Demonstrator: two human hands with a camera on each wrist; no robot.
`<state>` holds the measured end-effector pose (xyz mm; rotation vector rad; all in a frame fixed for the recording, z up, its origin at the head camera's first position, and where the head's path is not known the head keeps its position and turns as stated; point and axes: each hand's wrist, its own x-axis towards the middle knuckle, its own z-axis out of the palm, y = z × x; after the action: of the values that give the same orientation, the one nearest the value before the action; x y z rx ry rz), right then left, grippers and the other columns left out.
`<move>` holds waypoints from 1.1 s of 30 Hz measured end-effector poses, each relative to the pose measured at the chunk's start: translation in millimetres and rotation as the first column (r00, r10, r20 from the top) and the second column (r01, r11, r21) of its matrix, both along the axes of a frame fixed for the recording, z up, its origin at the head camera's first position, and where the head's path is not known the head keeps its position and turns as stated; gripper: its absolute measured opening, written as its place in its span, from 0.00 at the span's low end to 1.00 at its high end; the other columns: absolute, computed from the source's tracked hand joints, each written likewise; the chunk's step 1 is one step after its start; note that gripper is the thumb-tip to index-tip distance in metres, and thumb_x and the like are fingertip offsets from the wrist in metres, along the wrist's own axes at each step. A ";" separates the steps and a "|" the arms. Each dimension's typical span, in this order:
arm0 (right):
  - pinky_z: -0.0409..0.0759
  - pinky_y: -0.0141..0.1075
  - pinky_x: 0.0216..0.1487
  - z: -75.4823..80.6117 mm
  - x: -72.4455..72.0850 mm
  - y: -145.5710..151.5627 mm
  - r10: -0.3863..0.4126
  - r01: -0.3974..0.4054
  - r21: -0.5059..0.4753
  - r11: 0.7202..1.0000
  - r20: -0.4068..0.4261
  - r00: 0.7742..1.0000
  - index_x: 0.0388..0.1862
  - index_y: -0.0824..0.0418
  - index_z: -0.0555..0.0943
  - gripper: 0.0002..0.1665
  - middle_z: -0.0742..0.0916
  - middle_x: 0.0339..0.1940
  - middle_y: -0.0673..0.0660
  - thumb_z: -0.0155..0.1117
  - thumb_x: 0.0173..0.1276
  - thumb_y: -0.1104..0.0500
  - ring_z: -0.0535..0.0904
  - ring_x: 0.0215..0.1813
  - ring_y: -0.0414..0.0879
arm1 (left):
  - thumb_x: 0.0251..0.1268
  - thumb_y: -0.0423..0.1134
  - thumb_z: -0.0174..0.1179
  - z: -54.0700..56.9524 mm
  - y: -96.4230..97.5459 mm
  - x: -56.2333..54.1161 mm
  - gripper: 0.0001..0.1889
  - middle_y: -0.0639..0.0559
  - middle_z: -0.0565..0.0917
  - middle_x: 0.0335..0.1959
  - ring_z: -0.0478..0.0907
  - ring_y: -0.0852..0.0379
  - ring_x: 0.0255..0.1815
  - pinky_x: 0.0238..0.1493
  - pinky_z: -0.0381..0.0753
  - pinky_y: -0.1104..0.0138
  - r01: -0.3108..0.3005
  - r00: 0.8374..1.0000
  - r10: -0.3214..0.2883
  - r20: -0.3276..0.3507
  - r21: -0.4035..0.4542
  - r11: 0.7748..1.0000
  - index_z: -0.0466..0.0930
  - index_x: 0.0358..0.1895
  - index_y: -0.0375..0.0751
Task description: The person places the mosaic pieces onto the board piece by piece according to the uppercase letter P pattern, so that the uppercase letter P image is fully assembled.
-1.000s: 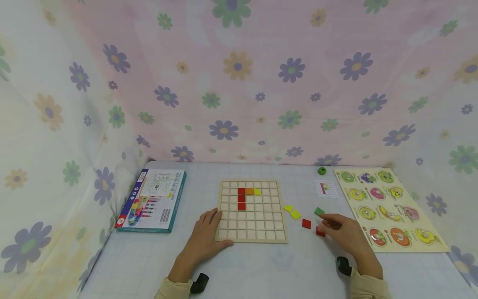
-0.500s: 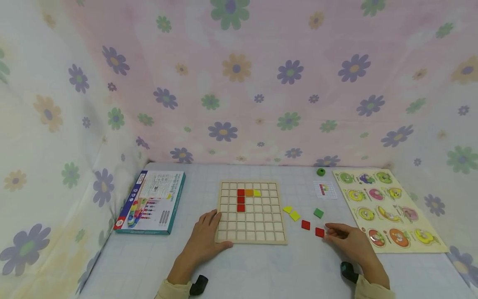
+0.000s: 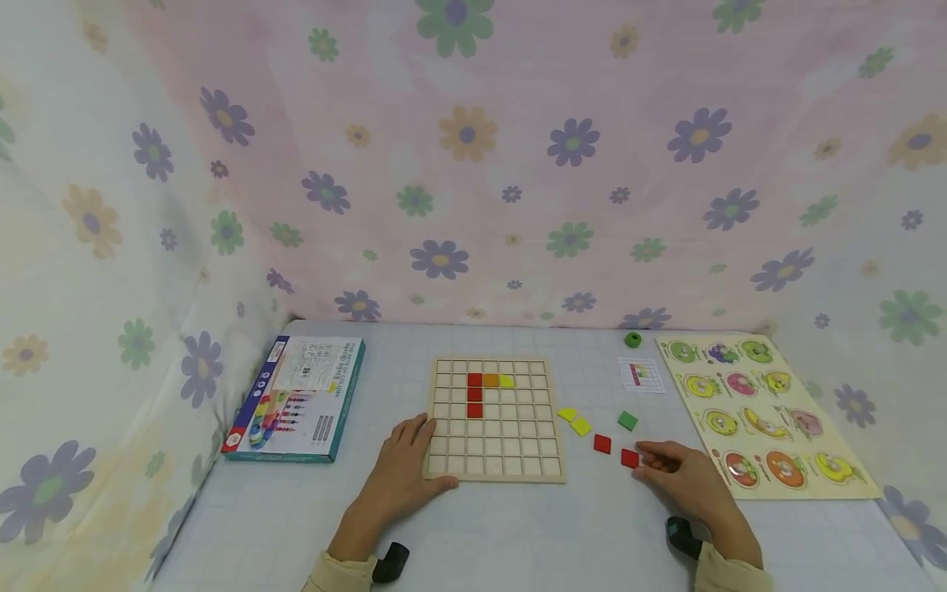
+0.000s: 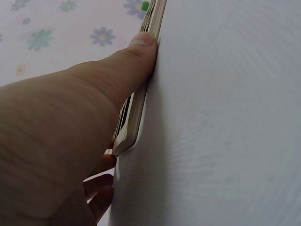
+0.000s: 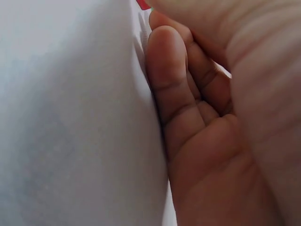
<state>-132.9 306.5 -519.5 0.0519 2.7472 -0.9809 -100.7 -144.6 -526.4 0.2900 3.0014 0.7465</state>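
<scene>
A wooden grid board (image 3: 518,474) lies flat, with red tiles (image 3: 474,395) in a column and an orange tile (image 3: 491,381) and a yellow tile (image 3: 506,381) beside the top one. My left hand (image 3: 403,469) rests at its near left corner, thumb along the front edge, fingers at the left side. In the left wrist view the thumb (image 4: 136,56) presses the board's edge (image 4: 134,113). My right hand (image 3: 684,477) rests on the table, fingers loosely bent, fingertips right at the edge of a loose red tile (image 3: 630,458). The right wrist view shows that tile (image 5: 143,4) only as a sliver.
Another red tile (image 3: 602,444), a green tile (image 3: 627,421) and two yellow pieces (image 3: 580,426) lie right of the board. Behind them are a pattern card (image 3: 640,376) and green bead (image 3: 632,339). A fruit puzzle board (image 3: 765,423) lies right, a toy box (image 3: 296,399) left.
My right hand has drawn back from over the green and red tiles, then come slightly closer to the red tile's right edge. The left hand stays at the board's corner.
</scene>
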 end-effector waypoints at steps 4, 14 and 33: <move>0.75 0.28 0.38 1.2 0.7 -2.6 0.007 -0.007 0.001 1.000 0.005 1.000 0.60 0.60 0.85 0.32 0.86 0.40 0.52 0.77 0.61 0.45 0.76 0.41 0.45 | 0.53 0.66 0.72 -2.3 -1.0 -0.4 0.53 0.39 0.64 0.77 0.61 0.39 0.77 0.73 0.65 0.41 0.003 1.000 -0.003 -0.003 -0.009 1.000 0.63 0.77 0.38; 0.76 0.35 0.42 -1.0 0.2 -6.5 0.018 -0.018 0.088 0.996 0.000 1.000 0.56 0.59 0.87 0.25 0.86 0.38 0.50 0.75 0.64 0.46 0.76 0.40 0.46 | 0.53 0.66 0.72 -2.1 -1.5 0.6 0.53 0.39 0.64 0.77 0.61 0.39 0.77 0.73 0.65 0.41 0.005 1.000 -0.005 0.005 -0.016 1.000 0.63 0.76 0.38; 0.79 0.34 0.41 3.6 -0.3 -10.1 0.015 -0.010 0.107 0.994 -0.050 0.999 0.56 0.62 0.85 0.24 0.88 0.40 0.51 0.71 0.68 0.47 0.80 0.39 0.44 | 0.53 0.66 0.72 -2.5 -1.4 -0.3 0.53 0.39 0.64 0.77 0.61 0.39 0.77 0.73 0.65 0.41 -0.003 1.000 0.003 0.000 -0.003 1.000 0.63 0.77 0.38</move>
<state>-133.2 296.4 -515.9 0.0278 2.8410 -0.8426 -101.0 -146.0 -528.9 0.2853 3.0031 0.7416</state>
